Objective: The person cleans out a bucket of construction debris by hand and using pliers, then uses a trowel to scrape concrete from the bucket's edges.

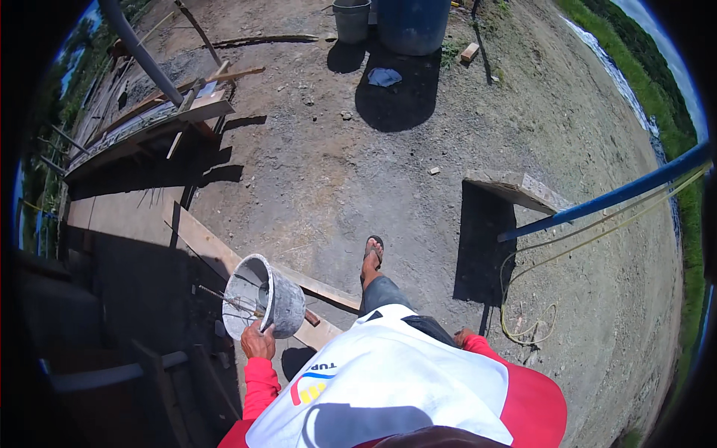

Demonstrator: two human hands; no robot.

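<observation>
My left hand [258,341] is closed on the rim of a grey, cement-stained bucket [287,305]. The bucket is tilted, its mouth turned to the left. Thin rods or wires [235,300] show across the mouth; whether they lie inside it or behind it I cannot tell. My right hand [464,336] hangs low beside my right hip, away from any object. Most of its fingers are hidden by the sleeve and shirt. One foot in a dark flip-flop [375,245] is stretched forward on the ground.
Wooden boards [202,235] lie by the bucket. A raised wooden form [149,134] with a leaning pole [142,56] stands far left. Ahead are a blue drum [413,26] and a grey bucket [351,21]. At right, a blue pole [620,196], a slab [515,187] and yellowish rope [553,317].
</observation>
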